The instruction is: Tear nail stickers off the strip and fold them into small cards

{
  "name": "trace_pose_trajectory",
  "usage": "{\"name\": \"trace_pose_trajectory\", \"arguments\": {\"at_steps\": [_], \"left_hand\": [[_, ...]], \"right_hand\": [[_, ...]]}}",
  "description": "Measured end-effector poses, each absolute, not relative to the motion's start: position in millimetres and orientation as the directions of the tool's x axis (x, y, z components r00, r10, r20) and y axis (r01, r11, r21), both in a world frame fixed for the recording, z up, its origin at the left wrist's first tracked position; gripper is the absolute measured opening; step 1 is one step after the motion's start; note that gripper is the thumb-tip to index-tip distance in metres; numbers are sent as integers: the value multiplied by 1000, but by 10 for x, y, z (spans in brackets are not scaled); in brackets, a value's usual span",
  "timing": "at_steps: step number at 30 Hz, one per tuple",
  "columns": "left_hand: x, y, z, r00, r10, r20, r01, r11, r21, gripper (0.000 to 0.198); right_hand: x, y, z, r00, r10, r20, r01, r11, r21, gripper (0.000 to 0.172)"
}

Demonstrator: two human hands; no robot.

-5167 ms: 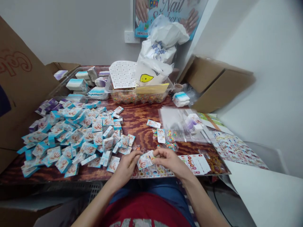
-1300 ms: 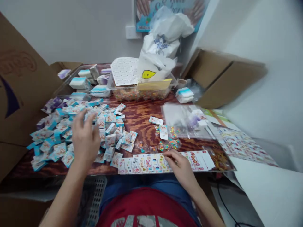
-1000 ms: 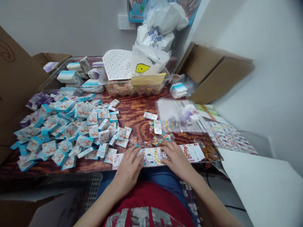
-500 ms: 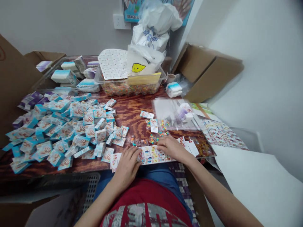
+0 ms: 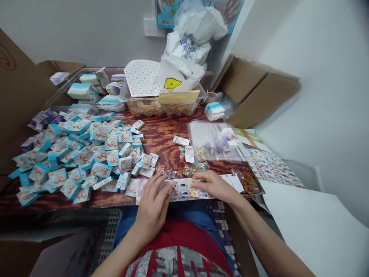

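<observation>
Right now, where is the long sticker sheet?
In the head view, the long sticker sheet lies at the near edge of the table, under the left hand and right hand, below bead packets.

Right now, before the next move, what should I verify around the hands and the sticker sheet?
Left hand resting on the nail sticker sheet: ok.
Right hand on the sheet: ok.
Sheet flat on the wood table: ok.
Clear plastic bag apart from both hands: ok.
Sheet's left end fully visible: not ok, the left hand covers it.
Pile of printed cards clear of the left hand: cannot tell.
</observation>
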State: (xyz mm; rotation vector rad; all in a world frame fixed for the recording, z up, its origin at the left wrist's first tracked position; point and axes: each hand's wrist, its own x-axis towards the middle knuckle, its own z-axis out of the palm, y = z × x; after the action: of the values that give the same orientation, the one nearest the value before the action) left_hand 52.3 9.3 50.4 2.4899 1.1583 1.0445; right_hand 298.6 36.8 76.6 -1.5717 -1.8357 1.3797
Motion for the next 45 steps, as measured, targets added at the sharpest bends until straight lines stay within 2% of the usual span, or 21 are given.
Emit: {"name": "trace_pose_trajectory", "arguments": {"at_steps": [3, 6, 8, 11, 13, 15, 18, 21, 23, 26, 29, 31, 33, 35, 38, 42, 45], "left_hand": [[544, 34, 797, 319, 736, 598, 601, -645, 472, 34], [606, 45, 923, 335, 794, 507, 546, -602, 583, 41], [644, 66, 911, 363, 841, 401, 480, -538, 693, 45], [646, 69, 843, 413, 872, 264, 362, -423, 831, 36], [594, 52, 837, 415, 878, 239, 299, -379, 876, 34], [503, 38, 893, 392, 893, 221, 260, -338, 905, 33], [352, 49, 1024, 439, 896, 63, 205, -169, 964, 31], [300, 97, 1022, 481, 869, -119, 79, 92, 993, 44], [353, 127, 907, 442, 867, -231, 10, 253, 967, 41], [496, 140, 667, 489, 798, -352, -2, 405, 914, 42], [591, 129, 500, 600, 696, -396, -16, 505, 863, 42], [598, 136, 445, 574, 706, -416, -41, 532, 846, 44], [575, 159, 408, 473, 764, -438, -54, 522, 851, 46], [547, 187, 379, 359, 820, -445, -38, 490, 871, 46], [539, 197, 378, 263, 900, -349, 43, 350, 936, 42], [568, 134, 474, 424, 874, -237, 155, 188, 970, 39], [541, 94, 487, 525, 802, -286, 130, 257, 958, 39]], "right_hand": [[2999, 297, 956, -297, 923, -246, 344, -137, -929, 30], [2819, 164, 1121, -304, 950, -64, 282, 25, -959, 25], [2626, 72, 1173, -331, 939, 89, 311, 197, -930, 19], [2372, -22, 1150, -261, 924, 278, 404, 367, -838, 16], [2301, -44, 1092, -140, 912, 386, 502, 401, -767, 10], [2325, -41, 1027, -70, 902, 425, 586, 382, -715, 20], [2458, -33, 953, -166, 950, 265, 591, 311, -744, 18], [2520, -60, 911, -289, 956, 54, 479, 193, -857, 25], [2464, -85, 875, -333, 943, -7, 408, 137, -903, 24], [2301, -87, 775, -274, 961, -43, 435, 84, -896, 14], [2213, -33, 651, -96, 993, -68, 545, -5, -839, 3], [2250, 6, 594, -27, 995, -92, 514, -66, -855, 12], [2338, 28, 573, -32, 988, -152, 375, -129, -918, 24], [2425, 27, 581, -130, 961, -246, 211, -215, -953, 35], [2447, -16, 610, -297, 894, -336, 83, -326, -942, 32], [2301, -53, 593, -343, 879, -330, -37, -364, -931, 28], [2232, 57, 534, -345, 885, -312, -31, -343, -939, 27]]}}
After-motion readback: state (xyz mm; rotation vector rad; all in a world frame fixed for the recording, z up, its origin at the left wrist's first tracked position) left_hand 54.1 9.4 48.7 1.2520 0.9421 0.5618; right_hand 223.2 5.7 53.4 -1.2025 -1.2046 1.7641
